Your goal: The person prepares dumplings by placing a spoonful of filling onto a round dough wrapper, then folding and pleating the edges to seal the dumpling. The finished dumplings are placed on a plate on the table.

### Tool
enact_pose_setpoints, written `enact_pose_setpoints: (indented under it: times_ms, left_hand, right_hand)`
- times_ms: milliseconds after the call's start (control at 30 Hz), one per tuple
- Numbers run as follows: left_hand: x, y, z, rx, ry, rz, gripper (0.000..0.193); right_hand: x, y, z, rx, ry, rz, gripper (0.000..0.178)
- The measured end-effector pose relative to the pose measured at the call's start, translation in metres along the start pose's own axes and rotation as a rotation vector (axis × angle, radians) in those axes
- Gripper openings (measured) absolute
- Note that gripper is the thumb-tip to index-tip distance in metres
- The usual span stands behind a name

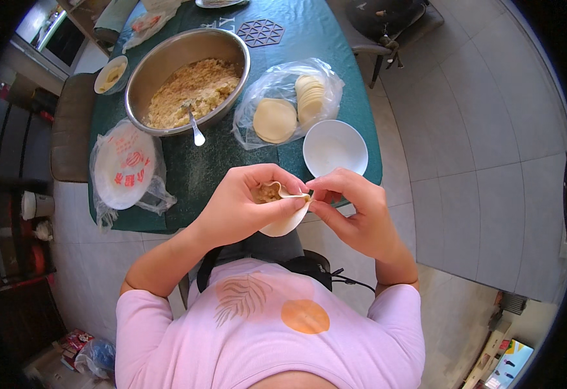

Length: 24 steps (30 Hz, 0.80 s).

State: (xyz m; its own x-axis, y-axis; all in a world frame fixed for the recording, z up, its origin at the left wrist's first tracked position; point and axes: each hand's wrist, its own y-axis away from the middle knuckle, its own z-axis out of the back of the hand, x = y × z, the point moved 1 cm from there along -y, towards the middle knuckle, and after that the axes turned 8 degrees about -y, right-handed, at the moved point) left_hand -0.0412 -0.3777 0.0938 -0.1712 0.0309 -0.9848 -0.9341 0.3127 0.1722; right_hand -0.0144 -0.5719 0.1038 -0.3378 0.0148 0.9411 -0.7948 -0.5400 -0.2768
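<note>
Left hand [239,202] cups round dumpling wrapper [283,225], likely to contain filling [268,193]; right hand [356,209] pinches its folded edge

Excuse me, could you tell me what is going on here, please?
A person is holding a filled dough wrapper by the table. The left-hand grip supports it while the right-hand grip appears to pinch its right edge; it is not fully closed, and filling shows. A spoon rests in the steel bowl; round wrappers lie near a white bowl.

Hands [238,200] hide part of the dough wrapper [285,224] and its filling [268,192].
</note>
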Motion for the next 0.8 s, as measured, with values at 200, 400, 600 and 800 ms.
enact_pose_setpoints:
  times_ms: [200, 400, 600, 800]
  left_hand:
    - [-0.008, 0.003, 0.003, 0.040, -0.069, -0.060, 0.014]
    - [-0.004, 0.005, 0.009, 0.012, 0.039, -0.003, 0.014]
    - [-0.003, 0.009, 0.006, 0.016, 0.024, -0.047, 0.011]
    - [-0.006, 0.012, 0.005, 0.038, -0.100, -0.180, 0.014]
  right_hand:
    - [-0.006, -0.002, 0.003, 0.001, 0.179, 0.240, 0.022]
    - [0.000, -0.003, 0.000, -0.037, 0.105, 0.146, 0.025]
    - [-0.001, -0.006, 0.000, 0.083, 0.171, 0.306, 0.029]
    - [0.004, -0.005, -0.006, 0.044, 0.122, 0.220, 0.027]
